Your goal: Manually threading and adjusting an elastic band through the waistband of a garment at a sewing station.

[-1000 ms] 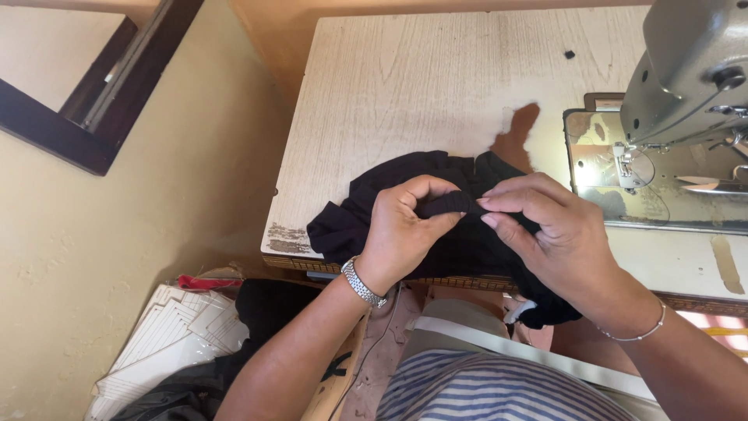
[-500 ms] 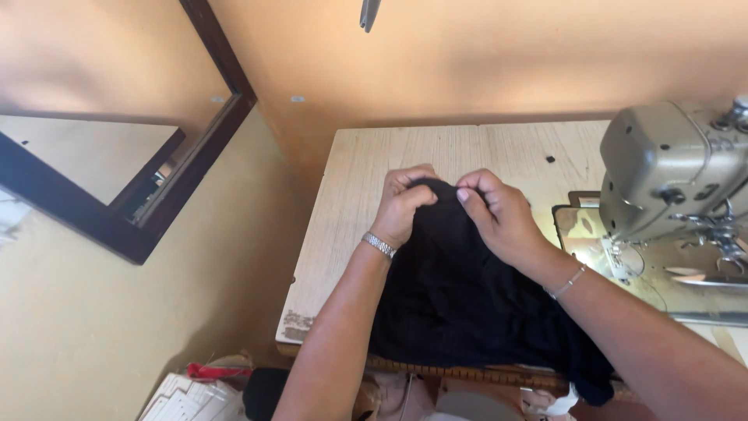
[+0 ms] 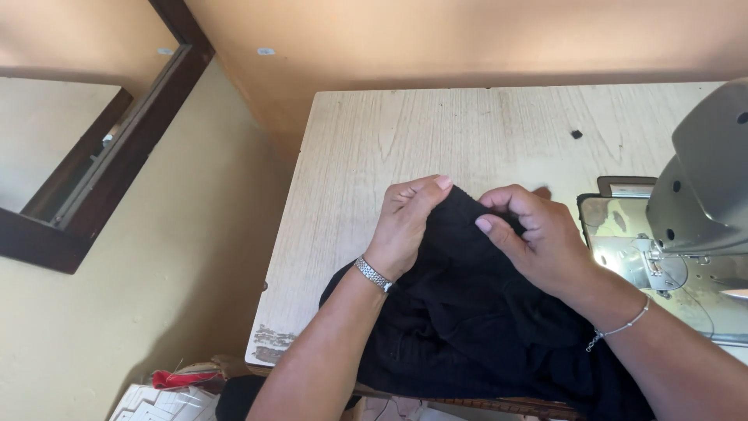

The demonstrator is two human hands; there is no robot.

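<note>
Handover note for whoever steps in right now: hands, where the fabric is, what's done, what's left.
Left hand: pinching the top edge of the black fabric.
Right hand: gripping the same edge, close beside the left.
Fabric: spread on the wooden table, its lower part hanging off the near edge; not under the sewing machine, which sits at right.
Done: the fabric's edge is gathered in both hands.
Left: nothing is at the needle yet.

A small sewing workroom. A grey sewing machine (image 3: pixel 705 195) stands at the right of a worn wooden tabletop (image 3: pixel 436 132). Black fabric (image 3: pixel 475 312) lies on the near edge.
</note>
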